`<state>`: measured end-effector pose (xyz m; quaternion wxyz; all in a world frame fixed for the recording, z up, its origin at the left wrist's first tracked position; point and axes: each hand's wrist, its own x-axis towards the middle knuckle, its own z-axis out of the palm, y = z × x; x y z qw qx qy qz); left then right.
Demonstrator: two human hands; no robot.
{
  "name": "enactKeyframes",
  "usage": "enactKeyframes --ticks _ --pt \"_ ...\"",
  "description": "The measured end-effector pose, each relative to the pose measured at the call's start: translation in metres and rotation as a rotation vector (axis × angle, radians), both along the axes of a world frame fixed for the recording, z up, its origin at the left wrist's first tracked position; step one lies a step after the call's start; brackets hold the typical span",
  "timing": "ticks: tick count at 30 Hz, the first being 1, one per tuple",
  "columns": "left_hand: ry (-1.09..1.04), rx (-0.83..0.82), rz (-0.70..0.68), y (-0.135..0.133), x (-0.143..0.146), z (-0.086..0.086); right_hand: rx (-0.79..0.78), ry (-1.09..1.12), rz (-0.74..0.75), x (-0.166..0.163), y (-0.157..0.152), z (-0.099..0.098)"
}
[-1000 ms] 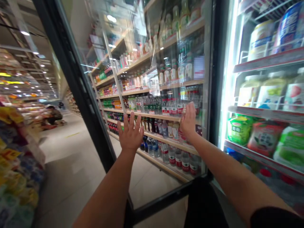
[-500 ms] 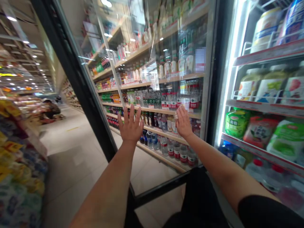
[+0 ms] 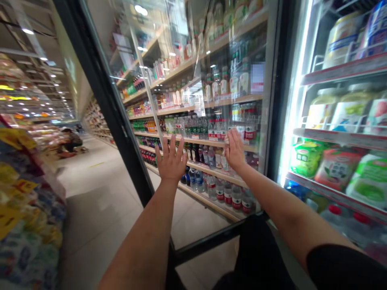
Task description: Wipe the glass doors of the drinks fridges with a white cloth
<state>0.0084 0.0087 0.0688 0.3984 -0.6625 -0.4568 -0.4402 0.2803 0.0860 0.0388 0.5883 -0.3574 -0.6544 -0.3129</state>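
A glass fridge door (image 3: 208, 242) with a black frame stands swung open before me. My left hand (image 3: 172, 159) lies with its palm to the glass, fingers spread, holding nothing. Farther right, my right hand (image 3: 235, 150) presses a pale, crumpled cloth (image 3: 226, 141) against the pane. Only a small edge of the cloth shows beside the fingers; the palm hides the rest. Through the glass I see shelves of bottled drinks (image 3: 237, 199).
On the right, the lit fridge holds bottles (image 3: 350, 106) and green and red pouches (image 3: 306, 157) on its shelves. Packaged goods (image 3: 30, 225) are stacked at the left. A person (image 3: 71, 141) crouches far down the aisle.
The whole view has shifted slightly, so things appear a little farther right. My right hand has moved slightly on the glass with the cloth. The left hand keeps its spread pose.
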Motion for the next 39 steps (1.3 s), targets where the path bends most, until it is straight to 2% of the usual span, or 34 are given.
enactKeyframes --ticks 3,4,6,9,10,11,15,16,19,21,24,26,28,30,32,34,36,39 --pt "-0.001 -0.006 0.004 0.000 0.000 0.000 0.028 0.260 -0.051 -0.013 -0.002 0.015" --pt "-0.005 -0.013 0.001 0.000 0.000 0.000 0.031 0.286 -0.052 -0.020 -0.004 0.020" --pt "-0.014 -0.028 -0.007 0.000 0.000 0.000 0.032 0.115 -0.011 -0.035 -0.011 0.029" --pt "-0.017 -0.029 -0.005 -0.001 0.000 0.000 0.010 -0.330 0.069 -0.049 -0.022 0.041" --pt "-0.012 -0.021 -0.001 -0.002 0.000 -0.001 0.004 -0.374 0.076 -0.050 -0.023 0.045" --pt "-0.005 -0.011 0.004 -0.001 0.000 -0.001 0.001 -0.333 0.072 -0.050 -0.023 0.049" --pt "0.019 0.004 0.009 0.000 0.000 -0.002 0.006 0.093 0.028 -0.048 -0.020 0.063" --pt "0.016 -0.002 0.005 0.000 0.000 -0.002 0.004 0.089 0.032 -0.049 -0.021 0.065" --pt "-0.005 -0.031 -0.009 -0.001 -0.002 -0.003 -0.039 -0.135 0.079 -0.060 -0.028 0.068" --pt "0.004 -0.032 -0.010 -0.002 -0.002 -0.003 -0.087 -0.168 0.110 -0.072 -0.036 0.068" --pt "0.063 0.063 -0.031 -0.004 0.006 0.002 -0.169 -0.066 0.219 -0.090 -0.044 0.072" --pt "0.162 0.135 -0.118 -0.004 0.018 0.011 -0.225 -0.065 0.370 -0.098 -0.047 0.078" --pt "0.268 0.125 -0.222 -0.003 0.031 0.022 -0.266 -0.099 0.550 -0.098 -0.047 0.085" --pt "0.328 0.063 -0.245 -0.002 0.037 0.034 -0.249 -0.067 0.628 -0.089 -0.045 0.091" --pt "0.390 0.014 -0.190 -0.004 0.034 0.043 -0.196 0.029 0.504 -0.070 -0.039 0.091" --pt "0.496 -0.015 -0.139 -0.008 0.023 0.050 -0.174 0.076 0.257 -0.050 -0.031 0.085" --pt "0.558 -0.038 -0.111 -0.012 0.007 0.057 -0.188 0.019 0.051 -0.034 -0.022 0.075" --pt "0.370 -0.005 -0.061 -0.016 -0.010 0.072 -0.184 -0.076 -0.094 -0.025 -0.012 0.061"
